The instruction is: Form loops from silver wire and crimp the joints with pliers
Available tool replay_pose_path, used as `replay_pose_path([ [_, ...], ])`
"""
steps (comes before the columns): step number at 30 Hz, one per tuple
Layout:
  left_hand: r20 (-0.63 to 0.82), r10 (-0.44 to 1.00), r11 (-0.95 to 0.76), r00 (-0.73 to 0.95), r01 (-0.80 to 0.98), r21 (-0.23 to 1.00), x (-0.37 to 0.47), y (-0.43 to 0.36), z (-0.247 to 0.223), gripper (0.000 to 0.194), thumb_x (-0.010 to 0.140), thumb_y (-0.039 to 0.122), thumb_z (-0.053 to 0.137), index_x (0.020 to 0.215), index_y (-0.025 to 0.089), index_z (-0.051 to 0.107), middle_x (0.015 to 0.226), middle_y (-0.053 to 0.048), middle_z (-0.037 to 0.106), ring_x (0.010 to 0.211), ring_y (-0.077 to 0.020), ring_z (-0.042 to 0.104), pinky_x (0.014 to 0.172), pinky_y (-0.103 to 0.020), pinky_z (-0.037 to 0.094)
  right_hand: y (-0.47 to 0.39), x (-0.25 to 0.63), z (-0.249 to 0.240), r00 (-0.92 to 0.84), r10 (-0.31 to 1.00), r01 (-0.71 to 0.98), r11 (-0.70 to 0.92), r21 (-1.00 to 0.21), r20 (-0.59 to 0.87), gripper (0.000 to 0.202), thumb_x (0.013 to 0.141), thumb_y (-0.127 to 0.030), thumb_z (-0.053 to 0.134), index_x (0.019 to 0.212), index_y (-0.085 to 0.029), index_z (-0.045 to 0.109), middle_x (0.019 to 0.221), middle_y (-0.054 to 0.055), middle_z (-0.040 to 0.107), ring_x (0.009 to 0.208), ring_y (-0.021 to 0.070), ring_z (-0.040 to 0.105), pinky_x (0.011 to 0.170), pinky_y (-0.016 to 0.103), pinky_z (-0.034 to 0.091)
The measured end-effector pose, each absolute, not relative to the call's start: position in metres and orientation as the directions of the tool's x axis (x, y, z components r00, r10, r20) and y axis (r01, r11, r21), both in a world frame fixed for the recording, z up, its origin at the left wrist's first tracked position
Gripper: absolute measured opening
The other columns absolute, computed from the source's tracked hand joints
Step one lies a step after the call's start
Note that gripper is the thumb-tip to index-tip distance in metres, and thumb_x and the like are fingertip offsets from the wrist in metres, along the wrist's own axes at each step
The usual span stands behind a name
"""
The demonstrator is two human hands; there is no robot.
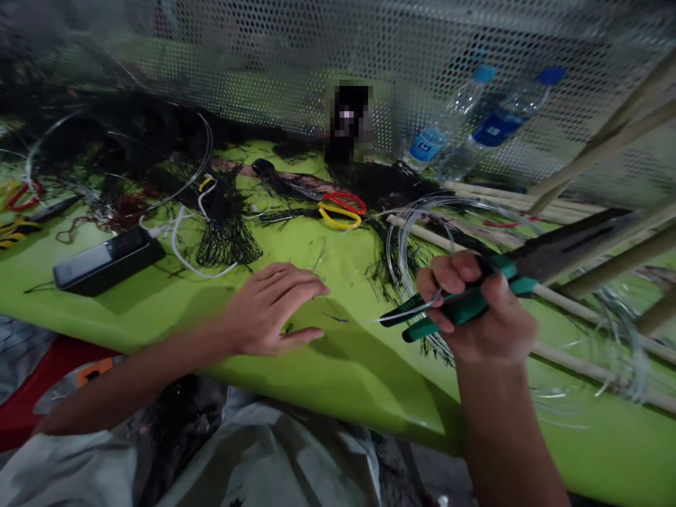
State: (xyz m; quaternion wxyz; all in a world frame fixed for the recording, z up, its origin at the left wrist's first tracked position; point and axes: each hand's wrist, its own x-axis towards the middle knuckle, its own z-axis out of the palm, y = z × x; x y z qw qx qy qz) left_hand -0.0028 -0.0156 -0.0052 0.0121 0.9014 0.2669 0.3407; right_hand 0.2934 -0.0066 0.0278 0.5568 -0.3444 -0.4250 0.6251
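My right hand (pixel 475 303) is closed around green-handled pliers (pixel 459 313). Their handle ends point down to the left, and their jaws are hard to make out. A clear strand of line (pixel 393 315) passes by the same fingers and runs left over the table. Behind that hand lies a loose coil of clear line (pixel 404 246). My left hand (pixel 279 306) is open over the green table (pixel 338 373), thumb and fingers apart, with nothing seen in it. Just right of its fingertips is a short dark strand (pixel 338 319).
Scissors with red and yellow handles (pixel 341 210), black netting (pixel 227 232) and a black box-shaped device (pixel 110 260) with a white cable lie beyond my left hand. Two water bottles (pixel 427 144) lean on a perforated metal panel (pixel 253 63). Wooden sticks (pixel 607 148) crowd the right side.
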Motion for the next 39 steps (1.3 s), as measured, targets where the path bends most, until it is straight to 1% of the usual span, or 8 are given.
replay_pose_path([
  [5,0.465,0.542,-0.84,0.7,0.439,0.319,0.016,-0.004,-0.012,0.033,0.095,0.047,0.065,0.109,0.016,0.063,0.102,-0.012,0.075,0.098,-0.0271,0.071,0.094,-0.042,0.05,-0.001,0.298,0.025,-0.109,0.994,-0.419,-0.045,-0.907,0.0,0.047,0.064,-0.052,0.092,0.074,-0.026,0.054,0.069,-0.003,0.034,0.054,0.0115,0.036,0.025,0.017,0.018],
  [10,0.501,0.532,-0.846,0.682,0.417,0.332,0.02,0.005,-0.013,0.022,0.098,0.041,0.062,0.093,0.019,0.065,0.074,-0.004,0.069,0.066,-0.0177,0.062,0.065,-0.03,0.042,0.001,0.298,0.024,-0.073,0.997,-0.408,-0.054,-0.912,-0.026,0.048,0.064,-0.054,0.092,0.075,-0.027,0.053,0.07,-0.003,0.031,0.055,0.0116,0.036,0.025,0.016,0.018],
  [19,0.643,0.414,-0.906,0.644,0.363,0.219,0.009,0.013,0.003,0.019,0.095,0.025,0.068,0.114,0.022,0.065,0.075,0.0,0.067,0.061,-0.0139,0.059,0.059,-0.028,0.038,0.002,0.292,0.019,0.013,0.982,-0.394,-0.168,-0.904,-0.188,0.039,0.072,-0.058,0.083,0.08,-0.028,0.058,0.074,0.0,0.039,0.061,0.015,0.04,0.029,0.018,0.014],
  [26,0.651,0.454,-0.883,0.608,0.407,0.235,0.01,0.011,0.009,0.015,0.099,0.021,0.063,0.114,0.021,0.065,0.092,-0.001,0.078,0.072,-0.0098,0.071,0.064,-0.023,0.046,0.005,0.289,0.004,-0.021,0.98,-0.345,-0.192,-0.919,-0.197,0.032,0.08,-0.055,0.079,0.092,-0.027,0.069,0.1,0.006,0.072,0.076,0.019,0.066,0.039,0.024,0.044],
  [29,0.67,0.499,-0.848,0.55,0.47,0.247,0.013,0.011,0.013,0.008,0.101,0.023,0.061,0.105,0.021,0.068,0.09,0.0,0.079,0.07,-0.0088,0.072,0.058,-0.023,0.043,0.003,0.285,0.0,0.041,0.979,-0.233,-0.184,-0.955,-0.199,0.037,0.08,-0.057,0.079,0.102,-0.028,0.072,0.114,0.008,0.075,0.084,0.023,0.073,0.048,0.029,0.056],
  [32,0.716,0.499,-0.833,0.489,0.499,0.239,0.014,0.014,0.019,0.007,0.099,0.021,0.063,0.102,0.021,0.069,0.087,0.0,0.079,0.067,-0.0089,0.072,0.056,-0.023,0.043,0.0,0.28,0.0,0.163,0.983,-0.142,-0.057,-0.988,-0.08,0.035,0.082,-0.052,0.081,0.108,-0.03,0.071,0.115,0.004,0.071,0.089,0.0235,0.075,0.062,0.036,0.066],
  [35,0.777,0.434,-0.831,0.456,0.535,0.15,0.012,0.018,0.031,0.008,0.096,0.016,0.067,0.103,0.018,0.071,0.084,-0.002,0.078,0.066,-0.0101,0.071,0.056,-0.022,0.046,-0.007,0.278,0.004,0.275,0.956,-0.009,0.109,-0.994,0.102,0.027,0.087,-0.046,0.078,0.109,-0.031,0.071,0.108,0.001,0.068,0.096,0.0223,0.074,0.076,0.041,0.07],
  [39,0.844,0.174,-0.827,0.507,0.541,-0.155,0.009,0.024,0.056,0.003,0.089,0.012,0.074,0.092,0.012,0.076,0.072,-0.004,0.075,0.053,-0.0108,0.065,0.051,-0.024,0.049,-0.023,0.28,0.009,0.183,0.966,0.146,0.157,-0.977,0.183,0.025,0.092,-0.043,0.074,0.11,-0.026,0.073,0.11,0.006,0.067,0.108,0.0272,0.07,0.071,0.038,0.07],
])
